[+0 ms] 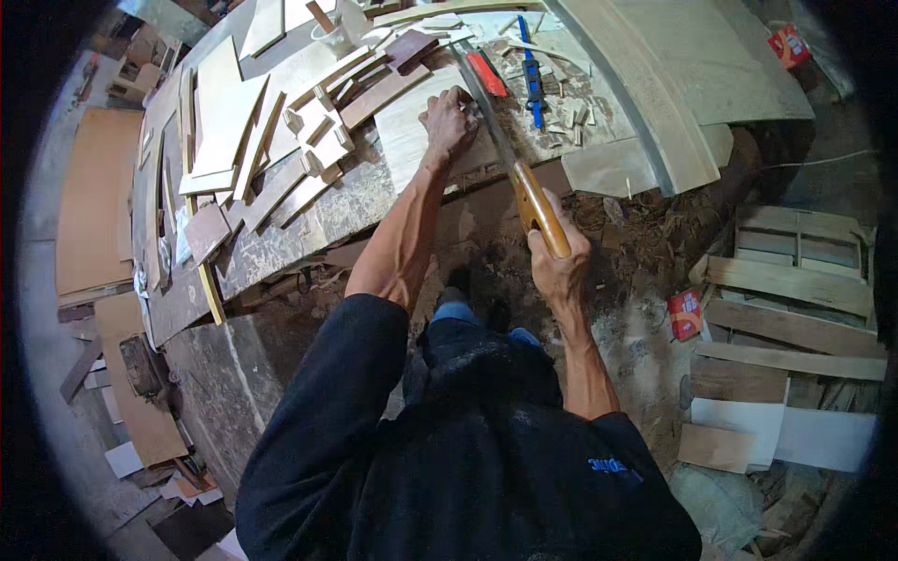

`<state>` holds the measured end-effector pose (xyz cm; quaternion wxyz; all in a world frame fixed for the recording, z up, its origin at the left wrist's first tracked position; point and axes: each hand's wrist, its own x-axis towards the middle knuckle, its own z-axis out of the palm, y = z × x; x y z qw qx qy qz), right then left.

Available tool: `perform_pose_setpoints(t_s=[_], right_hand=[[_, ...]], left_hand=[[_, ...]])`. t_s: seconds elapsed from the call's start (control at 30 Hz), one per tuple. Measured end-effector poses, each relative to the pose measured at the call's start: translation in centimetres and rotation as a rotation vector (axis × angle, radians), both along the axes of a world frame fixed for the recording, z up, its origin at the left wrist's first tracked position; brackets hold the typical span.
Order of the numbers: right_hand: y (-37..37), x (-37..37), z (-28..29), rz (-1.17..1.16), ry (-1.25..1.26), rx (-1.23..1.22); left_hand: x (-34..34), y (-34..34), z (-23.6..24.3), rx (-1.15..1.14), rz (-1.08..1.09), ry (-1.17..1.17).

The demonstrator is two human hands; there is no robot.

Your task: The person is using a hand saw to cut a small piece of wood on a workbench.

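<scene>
Nearest the camera is a dark top [505, 477] worn by the person, sleeves ending near the elbows. Beyond it stands the counter [323, 210], its surface stained and worn, carrying timber along most of its length. Long curved-looking sheets [645, 93] cover its right portion. Loose pale panels [217, 131] lie at the left, overlapping narrow strips. At the middle, near the front edge, is a handsaw [503, 142], its blade pointing away from the person across the counter. Left of the blade lies a pale board [404, 140]. Right hand [559, 257]: fingers closed around the saw's wooden handle. Left hand [451, 126]: resting on the board just beside the blade, fingers bent; whether they grip its edge cannot be told. Right of the blade lies a blue bar-shaped tool [532, 79], with a smaller red object [486, 75] between them. Small offcuts [580, 114] are scattered nearby.
</scene>
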<state>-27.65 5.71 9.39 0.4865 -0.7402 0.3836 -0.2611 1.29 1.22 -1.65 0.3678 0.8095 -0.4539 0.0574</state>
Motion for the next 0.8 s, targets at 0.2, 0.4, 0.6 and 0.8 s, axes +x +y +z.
perform_pose_setpoints(t_s=[0.2, 0.4, 0.6, 0.8], right_hand=[[2.4, -3.7, -1.7, 0.024, -0.14, -0.225], [0.2, -0.1, -0.9, 0.021, -0.129, -0.203], [3.2, -4.1, -0.6, 0.007, -0.071, -0.097], [0.3, -0.1, -0.4, 0.0, -0.015, -0.033]], left_hand=[[0.0, 0.2, -0.1, 0.114, 0.05, 0.079], [0.2, 0.1, 0.1, 0.067, 0.017, 0.103], [-0.9, 0.3, 1.4, 0.11, 0.069, 0.044], [-0.8, 0.5, 1.3, 0.058, 0.022, 0.013]])
